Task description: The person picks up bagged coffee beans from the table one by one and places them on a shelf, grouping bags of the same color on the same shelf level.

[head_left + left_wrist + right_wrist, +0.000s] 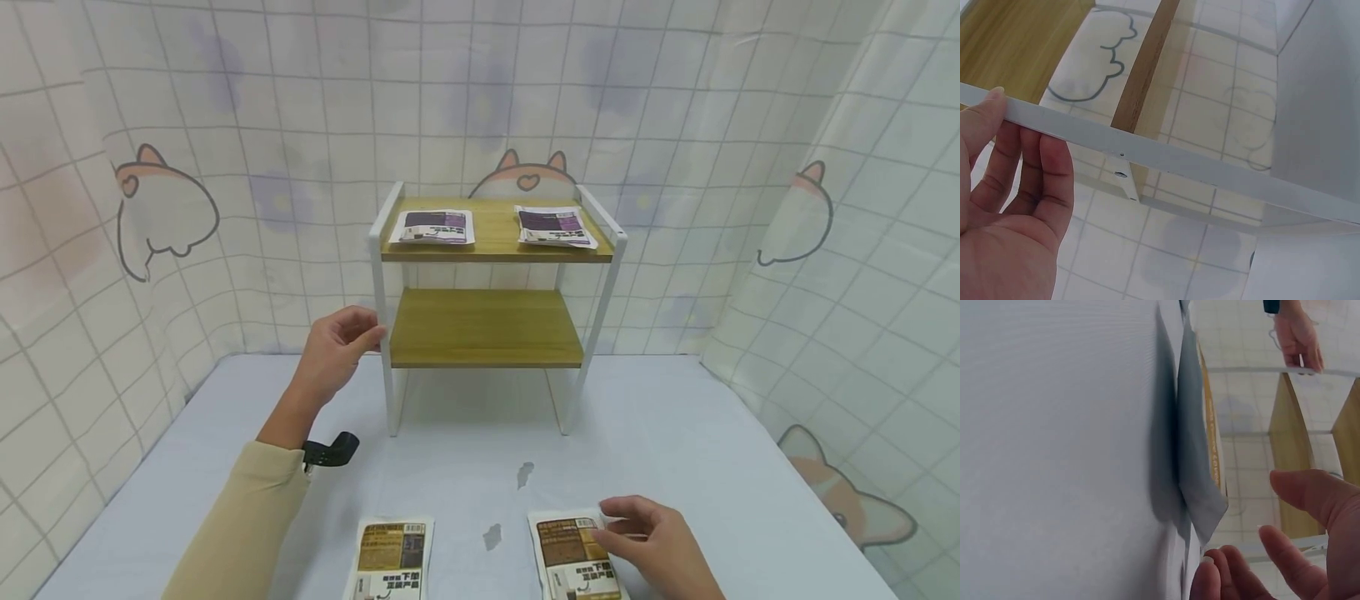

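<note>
My left hand (pixel 335 350) grips the front left post (pixel 382 308) of a two-tier shelf with wooden boards and a white frame. In the left wrist view the thumb lies on one side of that white bar (pixel 1172 159), the fingers curl behind it. My right hand (pixel 654 537) is at the upper right edge of a brown and white flat packet (pixel 573 554) lying on the table. Seen from the right wrist, the packet (pixel 1200 437) shows edge-on, and the thumb and fingers are spread apart beside its corner.
A second brown and white packet (pixel 390 558) lies to the left on the white table (pixel 457 475). Two purple and white packets, one left (pixel 435 227) and one right (pixel 553 227), rest on the top board. The lower board (pixel 486 327) is bare wood. A checked curtain (pixel 300 108) surrounds the table.
</note>
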Demonstrator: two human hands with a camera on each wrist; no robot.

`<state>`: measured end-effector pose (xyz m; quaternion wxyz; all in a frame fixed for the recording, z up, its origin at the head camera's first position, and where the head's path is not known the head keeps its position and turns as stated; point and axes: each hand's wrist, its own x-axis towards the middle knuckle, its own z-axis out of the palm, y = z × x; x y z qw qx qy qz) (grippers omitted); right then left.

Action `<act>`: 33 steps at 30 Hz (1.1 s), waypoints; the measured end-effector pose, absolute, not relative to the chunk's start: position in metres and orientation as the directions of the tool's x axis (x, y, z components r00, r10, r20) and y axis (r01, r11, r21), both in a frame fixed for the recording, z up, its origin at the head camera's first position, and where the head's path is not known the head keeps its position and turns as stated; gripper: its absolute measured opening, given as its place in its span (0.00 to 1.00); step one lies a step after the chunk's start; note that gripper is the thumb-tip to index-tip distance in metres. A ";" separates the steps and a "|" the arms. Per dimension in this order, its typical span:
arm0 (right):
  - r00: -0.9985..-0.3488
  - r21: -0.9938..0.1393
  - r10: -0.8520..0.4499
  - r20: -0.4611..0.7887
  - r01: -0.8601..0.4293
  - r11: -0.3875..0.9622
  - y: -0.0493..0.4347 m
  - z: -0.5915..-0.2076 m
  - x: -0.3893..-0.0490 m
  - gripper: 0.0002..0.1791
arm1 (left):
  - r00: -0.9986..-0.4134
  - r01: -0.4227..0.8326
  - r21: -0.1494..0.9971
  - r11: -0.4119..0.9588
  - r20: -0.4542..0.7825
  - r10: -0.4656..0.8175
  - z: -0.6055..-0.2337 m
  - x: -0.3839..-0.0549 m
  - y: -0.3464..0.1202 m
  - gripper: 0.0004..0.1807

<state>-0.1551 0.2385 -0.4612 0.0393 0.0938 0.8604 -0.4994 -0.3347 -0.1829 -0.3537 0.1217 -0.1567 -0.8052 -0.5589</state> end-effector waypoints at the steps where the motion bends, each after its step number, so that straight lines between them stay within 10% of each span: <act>1: -0.977 -0.842 0.125 -0.174 0.213 0.496 0.239 -0.462 -0.155 0.25 | -0.921 0.389 0.862 0.326 0.372 0.116 -0.354 -0.335 -0.183 0.16; 33: -0.952 -0.806 -0.068 -0.299 0.214 0.551 0.251 -0.461 -0.149 0.31 | -0.917 0.398 0.860 0.319 0.379 0.123 -0.354 -0.335 -0.183 0.17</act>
